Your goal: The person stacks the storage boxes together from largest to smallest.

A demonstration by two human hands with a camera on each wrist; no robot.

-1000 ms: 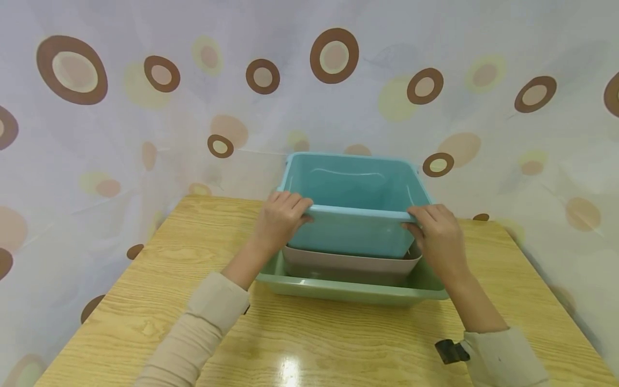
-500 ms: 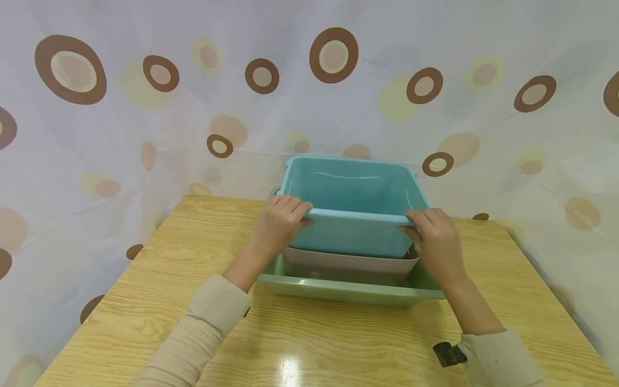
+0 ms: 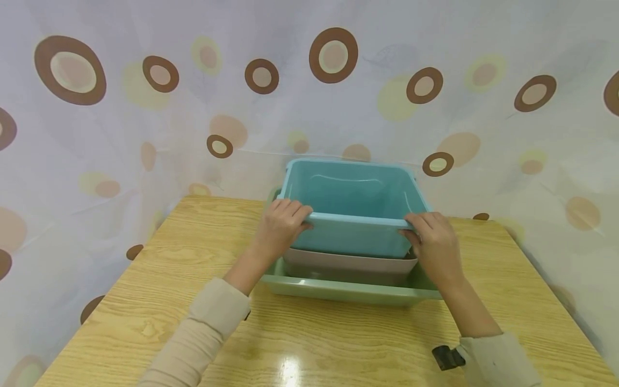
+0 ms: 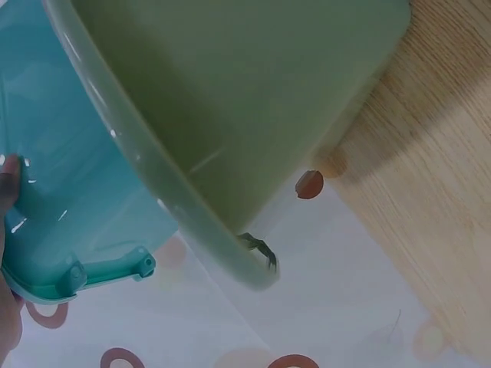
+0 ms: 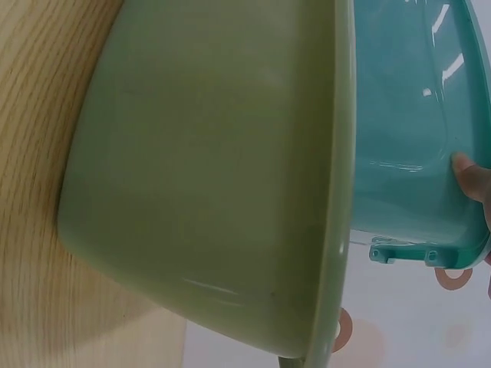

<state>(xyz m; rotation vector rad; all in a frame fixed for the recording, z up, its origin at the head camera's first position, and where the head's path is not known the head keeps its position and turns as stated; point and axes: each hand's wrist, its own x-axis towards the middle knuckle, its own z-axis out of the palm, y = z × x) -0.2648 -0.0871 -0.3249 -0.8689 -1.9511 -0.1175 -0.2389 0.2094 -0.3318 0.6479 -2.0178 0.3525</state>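
A blue plastic bin (image 3: pixel 355 236) sits partly inside a pinkish-grey bin (image 3: pixel 348 263), which stands in a larger green bin (image 3: pixel 338 290). My left hand (image 3: pixel 282 228) grips the blue bin's near rim at its left corner, fingers over the rim and thumb below. At the near right corner my right hand (image 3: pixel 435 244) holds the same rim in a like grip. Both wrist views show the green bin's outer wall (image 4: pixel 253 92) up close, with the blue bin (image 5: pixel 414 115) rising above it. Inside, the blue bin shows only bare walls; its floor is hidden.
The bins stand on a wood-grain table (image 3: pixel 188 258). Behind it and at both sides hangs a pale sheet (image 3: pixel 290 113) with brown, yellow and peach circles. A black strap (image 3: pixel 447 356) is at the right sleeve.
The blue bin has sunk a little lower into the pinkish-grey bin. Both hands have moved down with its rim. The green bin has stayed nearly still.
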